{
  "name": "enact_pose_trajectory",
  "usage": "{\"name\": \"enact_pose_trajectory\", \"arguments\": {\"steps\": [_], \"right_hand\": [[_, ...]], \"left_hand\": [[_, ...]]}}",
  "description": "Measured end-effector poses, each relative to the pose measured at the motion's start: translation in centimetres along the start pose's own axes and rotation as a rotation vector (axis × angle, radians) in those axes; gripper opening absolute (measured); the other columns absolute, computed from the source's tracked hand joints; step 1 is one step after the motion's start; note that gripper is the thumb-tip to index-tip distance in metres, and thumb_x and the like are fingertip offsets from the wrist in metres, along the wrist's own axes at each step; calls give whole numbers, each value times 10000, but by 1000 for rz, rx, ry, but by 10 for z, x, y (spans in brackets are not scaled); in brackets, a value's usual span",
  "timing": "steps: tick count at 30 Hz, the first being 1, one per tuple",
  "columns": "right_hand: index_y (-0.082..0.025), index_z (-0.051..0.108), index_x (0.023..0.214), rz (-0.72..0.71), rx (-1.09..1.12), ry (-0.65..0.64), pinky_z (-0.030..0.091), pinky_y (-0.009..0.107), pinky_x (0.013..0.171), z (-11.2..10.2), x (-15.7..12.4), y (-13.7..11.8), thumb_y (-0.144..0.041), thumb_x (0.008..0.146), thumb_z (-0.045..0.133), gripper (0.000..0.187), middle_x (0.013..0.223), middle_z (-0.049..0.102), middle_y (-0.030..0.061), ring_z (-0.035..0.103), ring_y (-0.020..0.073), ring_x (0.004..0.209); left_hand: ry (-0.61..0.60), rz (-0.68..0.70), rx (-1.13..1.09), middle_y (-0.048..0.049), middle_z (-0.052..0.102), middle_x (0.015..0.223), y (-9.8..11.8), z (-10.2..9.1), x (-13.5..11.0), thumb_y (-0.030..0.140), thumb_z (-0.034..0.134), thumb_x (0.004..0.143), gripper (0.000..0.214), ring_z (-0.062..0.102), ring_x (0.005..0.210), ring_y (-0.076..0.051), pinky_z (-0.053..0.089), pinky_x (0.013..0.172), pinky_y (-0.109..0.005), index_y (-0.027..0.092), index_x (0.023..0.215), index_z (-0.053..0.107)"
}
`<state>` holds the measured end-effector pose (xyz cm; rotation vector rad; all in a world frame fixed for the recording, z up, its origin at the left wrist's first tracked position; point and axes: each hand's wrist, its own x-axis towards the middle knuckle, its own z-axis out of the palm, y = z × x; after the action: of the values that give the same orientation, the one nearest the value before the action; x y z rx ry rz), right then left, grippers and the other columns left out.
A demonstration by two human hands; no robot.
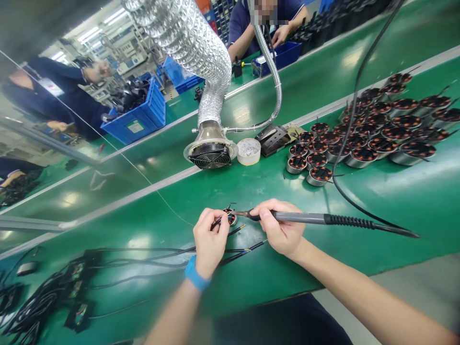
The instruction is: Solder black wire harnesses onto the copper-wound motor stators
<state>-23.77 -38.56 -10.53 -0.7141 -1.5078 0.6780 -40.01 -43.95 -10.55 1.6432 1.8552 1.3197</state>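
Observation:
In the middle of the green bench, a small round motor stator with copper windings lies partly behind my fingers. My left hand, with a blue band at the wrist, pinches a black cable and brings its end to the stator. A grey-handled soldering iron is gripped in my right hand. Its tip points left and meets the stator's near top, close to my left fingertips; exact contact is too small to see. More black cables with stripped ends run beneath my hands.
Behind stands a fume extractor on a silver duct, beside a round tin and a dark metal stand. Rows of stators fill the right. Circuit boards with cables lie left. Co-workers sit across, near a blue crate.

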Motion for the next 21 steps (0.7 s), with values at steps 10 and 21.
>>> {"name": "enact_pose_trajectory", "arguments": {"steps": [10, 21], "right_hand": [[-189, 654, 754, 46, 35, 5, 445, 231, 426, 2, 2, 0, -203, 938, 502, 239, 467, 524, -46, 507, 101, 383], [-192, 655, 747, 70, 17, -17, 479, 252, 460, 2, 1, -1, -234, 949, 491, 264, 475, 535, -34, 542, 118, 416]], "left_hand": [[7, -15, -7, -10, 582, 765, 0, 1, -1, 194, 601, 900, 145, 574, 696, -111, 450, 615, -184, 174, 765, 649], [18, -14, -14, -16, 585, 760, 5, 1, 0, 197, 596, 896, 151, 574, 687, -119, 460, 605, -194, 175, 758, 654]]}}
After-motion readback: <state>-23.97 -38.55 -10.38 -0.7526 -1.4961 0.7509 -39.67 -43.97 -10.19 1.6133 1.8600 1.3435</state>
